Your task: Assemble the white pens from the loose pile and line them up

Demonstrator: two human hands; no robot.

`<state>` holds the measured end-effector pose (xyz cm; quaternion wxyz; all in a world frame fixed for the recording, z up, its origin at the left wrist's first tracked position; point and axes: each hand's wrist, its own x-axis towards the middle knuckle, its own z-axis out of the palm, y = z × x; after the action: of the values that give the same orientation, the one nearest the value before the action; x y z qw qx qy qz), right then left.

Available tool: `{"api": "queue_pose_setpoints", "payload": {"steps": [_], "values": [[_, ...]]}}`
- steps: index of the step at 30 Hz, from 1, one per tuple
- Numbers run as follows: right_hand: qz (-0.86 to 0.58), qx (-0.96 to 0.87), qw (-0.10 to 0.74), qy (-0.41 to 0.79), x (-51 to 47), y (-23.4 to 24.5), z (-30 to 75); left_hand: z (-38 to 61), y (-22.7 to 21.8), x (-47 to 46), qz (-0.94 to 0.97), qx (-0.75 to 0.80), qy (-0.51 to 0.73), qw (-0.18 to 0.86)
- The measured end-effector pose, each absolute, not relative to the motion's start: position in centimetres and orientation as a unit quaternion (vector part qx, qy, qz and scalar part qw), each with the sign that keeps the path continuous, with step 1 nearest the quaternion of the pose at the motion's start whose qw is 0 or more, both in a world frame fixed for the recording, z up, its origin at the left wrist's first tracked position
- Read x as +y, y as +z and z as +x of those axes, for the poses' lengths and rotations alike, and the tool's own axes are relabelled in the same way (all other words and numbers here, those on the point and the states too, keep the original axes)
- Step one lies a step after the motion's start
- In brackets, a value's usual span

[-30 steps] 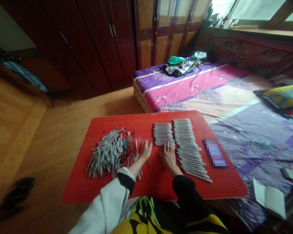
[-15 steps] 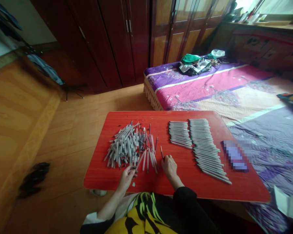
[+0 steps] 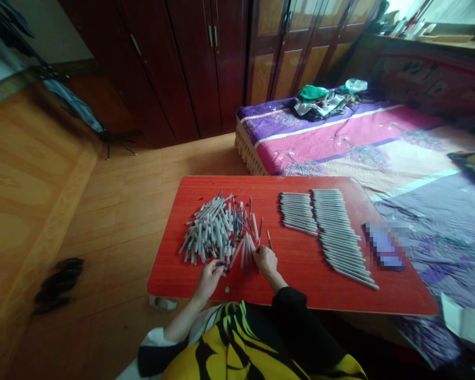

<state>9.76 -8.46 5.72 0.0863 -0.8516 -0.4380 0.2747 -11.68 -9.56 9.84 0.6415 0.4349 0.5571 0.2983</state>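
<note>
A loose heap of grey plastic pen barrels and thin dark-tipped refills [image 3: 214, 229] lies on the red table top [image 3: 301, 279]. My left hand [image 3: 209, 279] pinches a small dark-tipped piece at the heap's near edge. My right hand [image 3: 266, 262] rests against the heap's right side, its fingertips among the barrels, and I cannot tell whether they grip anything. To the right, grey barrels lie side by side in a short row [image 3: 298, 212] and a longer slanted row [image 3: 338, 235]. A few thin refills [image 3: 269, 240] lie apart just above my right hand.
A pixelated flat object [image 3: 383, 245] lies at the table's right end. A quilted purple and pink bed [image 3: 340, 137] borders the table's far and right sides. Dark sandals [image 3: 58, 279] lie on the wooden floor to the left, and white paper [image 3: 465, 322] lies at lower right.
My left hand has moved up to the heap's near edge, and my right hand has moved left against it. The view has shifted slightly, so the table sits a little higher in the picture.
</note>
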Motion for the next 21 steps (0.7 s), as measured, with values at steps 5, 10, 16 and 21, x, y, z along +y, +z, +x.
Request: {"api": "queue_pose_setpoints", "payload": {"steps": [5,10,16,21], "values": [[-0.802,-0.455,0.165,0.351,-8.7,7.5,10.8,-7.4,9.9,-9.4,0.423,0.56,0.308,0.642],[-0.706,-0.498,0.232,0.447,-10.4,9.7,10.0,-3.0,9.6,-8.6,0.411,0.566,0.325,0.637],[-0.741,-0.504,0.168,0.41,-10.8,9.9,12.7,-1.0,9.4,-8.2,0.389,0.579,0.336,0.633],[-0.837,-0.449,0.096,0.297,-9.9,8.4,17.0,-1.0,9.3,-8.2,0.367,0.585,0.354,0.63]]}}
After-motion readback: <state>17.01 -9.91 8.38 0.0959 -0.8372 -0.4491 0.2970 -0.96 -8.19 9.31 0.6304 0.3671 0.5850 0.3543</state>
